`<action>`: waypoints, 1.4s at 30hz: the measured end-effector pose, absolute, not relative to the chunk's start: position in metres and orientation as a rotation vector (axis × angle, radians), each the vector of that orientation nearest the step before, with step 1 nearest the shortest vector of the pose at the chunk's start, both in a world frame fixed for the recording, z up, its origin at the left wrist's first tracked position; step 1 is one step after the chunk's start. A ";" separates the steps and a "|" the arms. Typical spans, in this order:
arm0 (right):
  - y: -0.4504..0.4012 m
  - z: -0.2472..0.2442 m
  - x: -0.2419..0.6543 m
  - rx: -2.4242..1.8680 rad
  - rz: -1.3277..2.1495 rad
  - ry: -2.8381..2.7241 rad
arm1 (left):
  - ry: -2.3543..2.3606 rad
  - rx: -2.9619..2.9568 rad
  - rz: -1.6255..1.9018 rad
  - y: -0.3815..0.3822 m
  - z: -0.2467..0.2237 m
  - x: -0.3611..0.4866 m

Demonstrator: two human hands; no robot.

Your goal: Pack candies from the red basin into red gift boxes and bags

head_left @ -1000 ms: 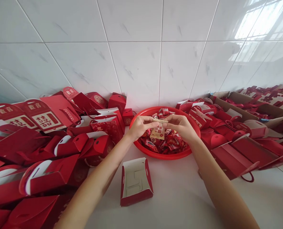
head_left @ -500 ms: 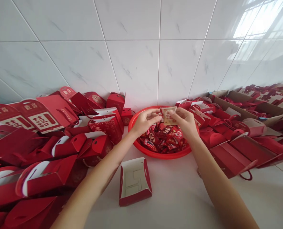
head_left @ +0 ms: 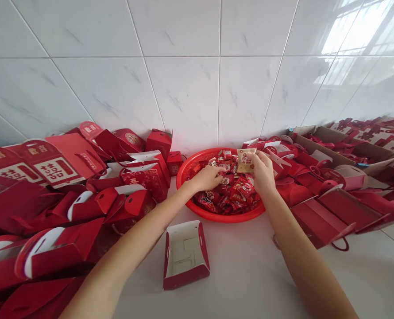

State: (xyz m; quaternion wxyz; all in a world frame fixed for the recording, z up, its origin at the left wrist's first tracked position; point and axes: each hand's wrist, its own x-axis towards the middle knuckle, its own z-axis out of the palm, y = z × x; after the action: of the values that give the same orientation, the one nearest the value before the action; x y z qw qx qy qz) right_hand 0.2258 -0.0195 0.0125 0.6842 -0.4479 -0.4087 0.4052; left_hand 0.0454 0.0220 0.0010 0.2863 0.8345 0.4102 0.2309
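Beige packet (head_left: 245, 162) stands pinched in right hand (head_left: 263, 172); left hand (head_left: 208, 178) points inward, grip unclear.

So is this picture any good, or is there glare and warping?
Head view: window glare whitens the upper right of the tiled wall; the tile joints fan out toward the top; shadows on the white tabletop are soft; fine print on the beige packet in the right hand is hard to read.
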 end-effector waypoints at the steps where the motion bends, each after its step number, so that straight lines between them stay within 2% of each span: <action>1: -0.019 0.013 0.226 -1.010 0.911 -0.901 | 1.091 2.199 0.642 0.024 0.000 0.042; 18: -0.025 0.016 0.225 -0.873 1.190 -1.076 | 0.874 1.435 1.075 0.015 0.002 0.027; 28: -0.028 0.018 0.224 -0.889 1.251 -1.122 | 0.741 1.374 0.943 0.006 0.011 0.033; 42: -0.032 0.021 0.223 -0.937 1.265 -1.269 | 0.797 1.474 0.997 0.009 0.015 0.039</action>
State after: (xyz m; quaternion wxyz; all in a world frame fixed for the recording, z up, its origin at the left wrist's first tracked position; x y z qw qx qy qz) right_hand 0.2234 -0.0316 0.0205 0.5310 -0.3927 -0.5318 0.5301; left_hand 0.0392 0.0087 0.0154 0.5612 0.6257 0.3382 0.4233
